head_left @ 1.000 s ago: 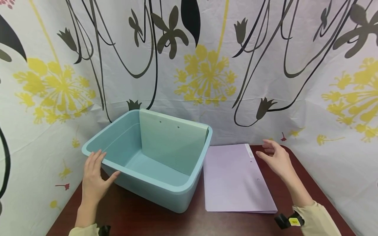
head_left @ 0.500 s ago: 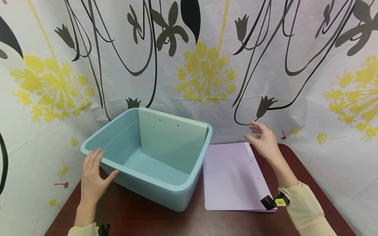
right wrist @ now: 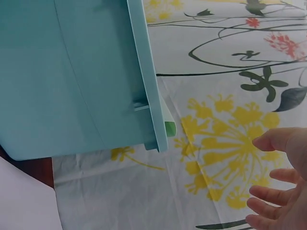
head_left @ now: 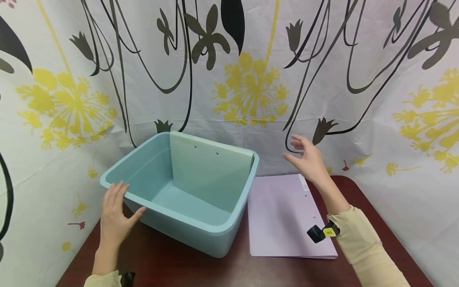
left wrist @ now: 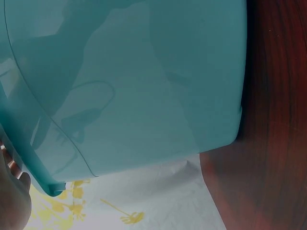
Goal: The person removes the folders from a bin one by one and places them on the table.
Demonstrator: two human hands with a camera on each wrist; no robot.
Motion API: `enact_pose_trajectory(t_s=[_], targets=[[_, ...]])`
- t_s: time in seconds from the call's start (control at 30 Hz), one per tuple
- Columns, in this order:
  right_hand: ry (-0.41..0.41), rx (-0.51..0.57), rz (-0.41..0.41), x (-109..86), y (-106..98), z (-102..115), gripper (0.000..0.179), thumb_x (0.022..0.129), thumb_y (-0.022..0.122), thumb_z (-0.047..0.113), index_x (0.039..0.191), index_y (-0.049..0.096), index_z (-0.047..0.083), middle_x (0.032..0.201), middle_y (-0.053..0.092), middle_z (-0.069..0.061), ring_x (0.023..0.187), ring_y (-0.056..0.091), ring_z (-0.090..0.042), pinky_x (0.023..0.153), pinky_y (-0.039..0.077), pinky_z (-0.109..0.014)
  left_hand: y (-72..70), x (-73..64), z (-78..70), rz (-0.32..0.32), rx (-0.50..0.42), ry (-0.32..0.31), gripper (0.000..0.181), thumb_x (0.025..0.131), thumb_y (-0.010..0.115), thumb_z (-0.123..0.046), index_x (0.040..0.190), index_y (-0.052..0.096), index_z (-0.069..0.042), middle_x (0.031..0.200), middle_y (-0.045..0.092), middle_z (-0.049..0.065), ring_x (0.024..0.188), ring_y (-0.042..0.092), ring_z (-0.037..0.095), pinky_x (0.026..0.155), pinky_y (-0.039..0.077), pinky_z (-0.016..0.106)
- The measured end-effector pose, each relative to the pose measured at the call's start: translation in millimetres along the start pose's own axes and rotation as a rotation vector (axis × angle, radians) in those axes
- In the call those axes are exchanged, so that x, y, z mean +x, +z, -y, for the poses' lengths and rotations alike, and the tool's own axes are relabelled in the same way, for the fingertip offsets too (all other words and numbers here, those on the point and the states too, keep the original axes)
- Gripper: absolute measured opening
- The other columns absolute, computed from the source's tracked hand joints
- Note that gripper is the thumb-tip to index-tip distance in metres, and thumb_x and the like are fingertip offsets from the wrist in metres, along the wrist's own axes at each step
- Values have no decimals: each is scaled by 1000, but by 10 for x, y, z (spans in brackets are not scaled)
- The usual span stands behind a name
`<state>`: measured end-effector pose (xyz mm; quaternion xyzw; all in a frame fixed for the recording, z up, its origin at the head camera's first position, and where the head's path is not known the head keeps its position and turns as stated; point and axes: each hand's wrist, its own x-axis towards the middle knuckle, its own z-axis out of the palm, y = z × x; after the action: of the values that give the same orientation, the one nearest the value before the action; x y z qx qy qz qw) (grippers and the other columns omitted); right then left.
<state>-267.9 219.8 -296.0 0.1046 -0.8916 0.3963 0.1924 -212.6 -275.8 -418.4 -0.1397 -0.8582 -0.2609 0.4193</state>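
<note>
A light blue plastic tub (head_left: 193,225) stands on the table, turned at an angle. Inside it, a pale green folder (head_left: 211,171) leans upright against the back wall, its top edge above the rim. My left hand (head_left: 114,217) rests with its fingertips on the tub's near-left rim, thumb spread along the outer wall. The left wrist view shows the tub's outer side (left wrist: 144,86) and part of that hand (left wrist: 13,196). In the air above the far end of a lilac folder (head_left: 283,223), my right hand (head_left: 306,159) holds nothing, fingers and thumb apart.
The lilac folder lies flat on the dark red-brown table (head_left: 172,267), right of the tub. A white cloth (head_left: 251,36) with flower prints hangs behind and at both sides, close to the table's edges.
My right hand has moved left and up, from beside the lilac folder to above its far end. The left hand stays on the tub's rim; tub and folders have not moved.
</note>
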Motion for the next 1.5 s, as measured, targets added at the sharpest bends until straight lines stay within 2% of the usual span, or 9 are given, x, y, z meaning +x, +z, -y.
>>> enact_pose_trajectory(t_s=[0.3, 0.7, 0.93, 1.27, 1.5], targets=[[-76, -6, 58, 139, 133, 103, 55, 84, 64, 17, 132, 42, 2, 123, 52, -23, 114, 47, -36, 95, 36, -50, -5, 15, -12, 6, -2, -1, 93, 73, 51, -72, 127, 46, 4, 132, 41, 25, 129, 25, 42, 107, 15, 52], [-206, -42, 79, 274, 388, 191, 56, 82, 65, 15, 131, 44, -1, 127, 48, -20, 115, 45, -32, 94, 37, -46, -29, -3, -5, 17, 8, 0, 93, 74, 50, -71, 128, 45, 4, 133, 40, 25, 130, 24, 40, 107, 14, 51], [-213, -21, 113, 340, 486, 204, 58, 83, 64, 18, 134, 40, 2, 130, 46, -19, 119, 42, -33, 95, 34, -50, -23, -3, -12, 3, 13, 17, 93, 74, 48, -72, 126, 46, 6, 131, 41, 26, 128, 26, 42, 107, 14, 51], [-193, -33, 165, 373, 652, 201, 63, 81, 67, 24, 134, 41, 2, 132, 45, -17, 122, 40, -32, 98, 33, -48, -14, -12, -21, 6, 8, 16, 93, 74, 48, -72, 126, 46, 5, 132, 41, 25, 128, 25, 42, 107, 15, 52], [-220, 9, 207, 408, 801, 191, 66, 80, 68, 26, 135, 39, 2, 134, 43, -17, 124, 38, -31, 100, 32, -47, 4, -6, -1, -6, 3, 21, 93, 74, 48, -72, 126, 46, 5, 131, 41, 26, 127, 26, 43, 107, 15, 51]])
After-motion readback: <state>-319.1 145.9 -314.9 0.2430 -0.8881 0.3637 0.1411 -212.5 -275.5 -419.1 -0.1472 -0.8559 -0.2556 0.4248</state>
